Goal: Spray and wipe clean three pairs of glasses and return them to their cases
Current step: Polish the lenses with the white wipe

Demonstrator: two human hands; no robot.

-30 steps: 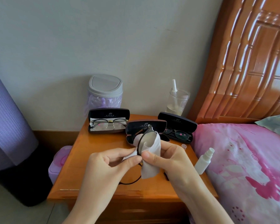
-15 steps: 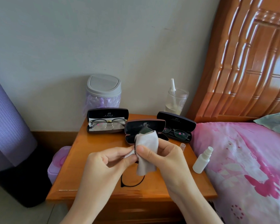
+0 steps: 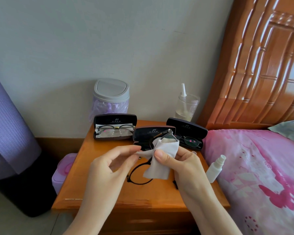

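Glasses (image 3: 140, 174) with a black frame hang over the surface (image 3: 92, 175). My right fingers (image 3: 159, 156) pinch one lens through the white cloth (image 3: 161, 164). My left fingers (image 3: 132, 148) pinch what looks like the cloth's corner. The spray bottle (image 3: 214, 168) stands right of my fingers. Just beyond them lies the middle case (image 3: 153, 131), open. The left case (image 3: 115, 118) and right case (image 3: 187, 127) each hold glasses.
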